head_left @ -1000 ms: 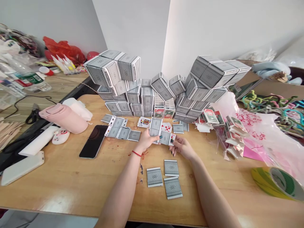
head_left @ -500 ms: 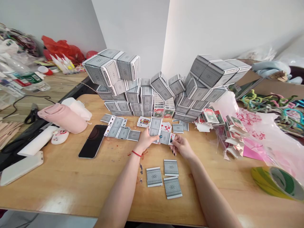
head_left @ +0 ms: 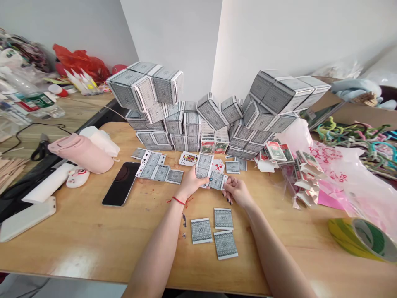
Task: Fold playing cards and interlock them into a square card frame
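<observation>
L hand (head_left: 190,183) & R hand (head_left: 237,192) meet over the middle of the pale wood-grain worktop (head_left: 93,240). Between them is a small cluster of thin glossy paper playing cards w/ grey patterned backs & white edges (head_left: 217,181). L fingers are curled and pinch the lower edge of the upright card. R fingers are pressed together, pinching the right end of the tilted one. Can't tell if the cards are joined. A thin red string bracelet (head_left: 178,200) sits on the L wrist.

Just nearer the person lie three flat rectangular grey-backed card stacks (head_left: 214,231), close together. Behind the hands is a scatter of loose cards (head_left: 156,169), some face up. Beyond that is a wall of boxy blocks faced w/ the same grey card backs (head_left: 192,124). To the left lie a slim black glass-fronted phone (head_left: 120,184) and a matte pink cylindrical bottle (head_left: 82,154) on its side. At the far right sits a yellow-green tape roll (head_left: 362,240).
</observation>
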Demonstrator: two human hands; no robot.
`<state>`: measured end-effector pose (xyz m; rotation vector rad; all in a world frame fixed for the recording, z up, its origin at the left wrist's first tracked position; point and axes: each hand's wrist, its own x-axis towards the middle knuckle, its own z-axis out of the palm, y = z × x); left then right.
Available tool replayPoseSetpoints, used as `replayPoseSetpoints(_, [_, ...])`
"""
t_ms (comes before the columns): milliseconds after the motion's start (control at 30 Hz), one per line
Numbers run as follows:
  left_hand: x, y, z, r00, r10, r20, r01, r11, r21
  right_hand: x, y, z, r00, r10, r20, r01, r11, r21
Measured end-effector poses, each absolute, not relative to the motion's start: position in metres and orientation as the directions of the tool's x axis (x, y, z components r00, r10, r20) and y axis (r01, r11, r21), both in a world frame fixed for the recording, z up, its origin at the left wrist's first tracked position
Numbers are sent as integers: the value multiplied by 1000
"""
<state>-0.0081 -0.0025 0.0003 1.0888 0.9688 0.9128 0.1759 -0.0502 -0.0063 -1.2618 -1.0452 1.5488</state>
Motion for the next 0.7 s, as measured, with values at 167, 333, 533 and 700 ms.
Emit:
replayPoseSetpoints(167, [-7, -2, -1, 319, 935, -158, -143, 212, 967, 174, -49, -4, -71, 960, -271, -116, -278, -954])
replayPoseSetpoints(333, [-6, -1, 4, 327, 931, -163, -247, 251, 936, 172, -46, -1, -56, 961, -270, -227, -275, -934])
replayPoseSetpoints(533, [-9, -1, 8, 345, 927, -150, -292, 258, 921, 174, -47, 0, -104, 963, -250, -286, -269, -920])
replayPoseSetpoints(700, [-12, 1, 6, 321, 932, -169, -282, 265, 922, 175, -48, 1, 55, 984, -171, -413, -133, -901])
